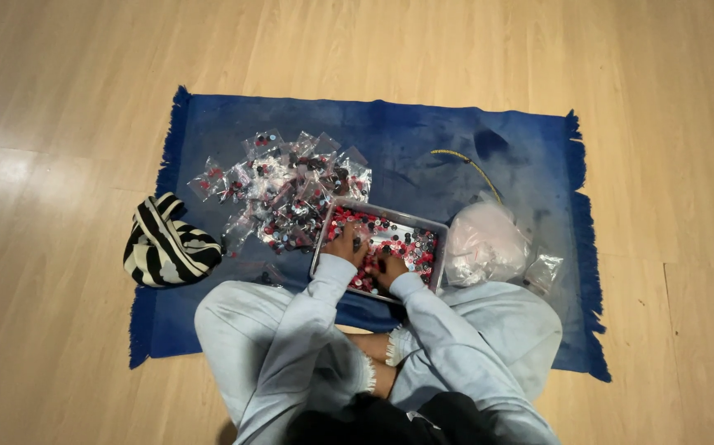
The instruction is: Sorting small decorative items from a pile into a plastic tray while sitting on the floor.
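Note:
A metal tray full of small red, black and white round pieces lies on a blue fringed mat in front of my crossed legs. My left hand rests in the tray's near-left part, fingers down among the pieces. Close beside it, my right hand is in the tray's near-middle, fingers curled into the pieces. Whether either hand pinches a piece is too small to tell. Left of the tray lies a heap of small clear bags filled with the same pieces.
A bundle of empty clear plastic bags sits right of the tray, with one small bag beside it. A black-and-white striped pouch lies at the mat's left edge. A thin yellow cord lies behind the tray. Wooden floor surrounds the mat.

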